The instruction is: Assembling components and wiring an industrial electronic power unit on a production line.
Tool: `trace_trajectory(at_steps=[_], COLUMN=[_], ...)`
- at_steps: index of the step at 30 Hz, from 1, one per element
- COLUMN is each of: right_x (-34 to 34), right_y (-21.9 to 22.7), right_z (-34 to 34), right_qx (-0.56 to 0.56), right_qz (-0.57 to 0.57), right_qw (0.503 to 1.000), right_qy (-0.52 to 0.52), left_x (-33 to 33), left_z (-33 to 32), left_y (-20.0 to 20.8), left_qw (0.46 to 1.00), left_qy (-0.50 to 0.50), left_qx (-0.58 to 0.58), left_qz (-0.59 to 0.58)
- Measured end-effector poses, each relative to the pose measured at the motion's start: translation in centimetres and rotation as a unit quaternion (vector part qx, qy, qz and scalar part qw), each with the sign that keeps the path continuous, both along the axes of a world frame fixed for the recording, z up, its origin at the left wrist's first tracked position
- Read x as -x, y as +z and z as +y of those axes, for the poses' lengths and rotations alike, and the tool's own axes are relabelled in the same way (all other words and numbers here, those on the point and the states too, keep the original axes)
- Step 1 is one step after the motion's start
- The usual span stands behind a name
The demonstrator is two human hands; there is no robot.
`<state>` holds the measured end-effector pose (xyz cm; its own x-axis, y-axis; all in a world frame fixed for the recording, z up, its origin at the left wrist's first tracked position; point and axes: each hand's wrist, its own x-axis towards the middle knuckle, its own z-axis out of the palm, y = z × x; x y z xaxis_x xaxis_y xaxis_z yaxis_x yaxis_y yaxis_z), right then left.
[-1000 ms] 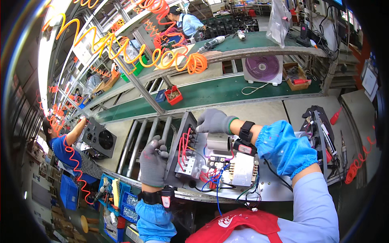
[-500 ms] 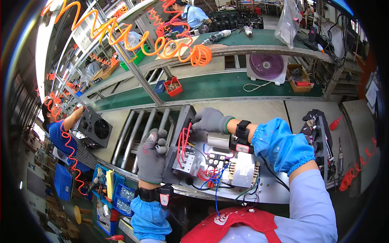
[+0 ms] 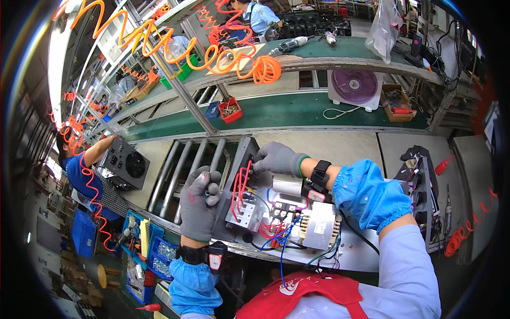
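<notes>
Before me lies an open electrical unit with a dark upright front panel (image 3: 245, 151) and a metal base plate (image 3: 350, 258). My left hand (image 3: 199, 210), in a grey glove, is at the panel's outer left side, fingers curled in; a small shiny spot shows among them, too small to name. From the right, my gloved right hand (image 3: 279, 159) reaches to the panel's inner face, its bent fingertips above the red wires (image 3: 241, 183); what they grip is hidden. Near it are a silver cylinder (image 3: 287, 185), a terminal block (image 3: 284, 210), a transformer (image 3: 320, 226) and blue wires (image 3: 287, 236).
Metal rollers (image 3: 180, 170) lie left of the unit, with blue bins of small parts (image 3: 162, 258) below. Another panel assembly (image 3: 422, 186) and a screwdriver (image 3: 449, 212) are at right. An orange coiled hose (image 3: 265, 69) hangs overhead. A co-worker (image 3: 87, 173) stands at far left by a dark unit.
The picture has shifted slightly. My left fingers have curled and turned a little beside the panel; my right hand stays at the panel's inner face. The far-left co-worker's arm has shifted a little.
</notes>
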<state>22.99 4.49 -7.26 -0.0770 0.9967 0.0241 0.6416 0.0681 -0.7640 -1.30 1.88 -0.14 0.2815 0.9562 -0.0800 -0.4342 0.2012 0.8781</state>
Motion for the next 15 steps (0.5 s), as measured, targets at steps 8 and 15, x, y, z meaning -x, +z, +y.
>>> trace_trajectory(at_steps=[8,15], right_x=[-0.09,-0.17], right_y=[-0.37,0.27], right_z=[0.28,-0.28], right_qx=[0.018,0.013], right_qz=[0.023,0.066], right_qw=[0.999,0.998], right_qy=[-0.029,-0.008], left_x=[-0.14,-0.10], left_z=[-0.18,-0.19], left_y=[0.08,-0.01], left_qw=[0.999,0.999], left_qy=[0.011,0.009], left_qx=[-0.023,-0.030], left_qz=[0.025,0.030])
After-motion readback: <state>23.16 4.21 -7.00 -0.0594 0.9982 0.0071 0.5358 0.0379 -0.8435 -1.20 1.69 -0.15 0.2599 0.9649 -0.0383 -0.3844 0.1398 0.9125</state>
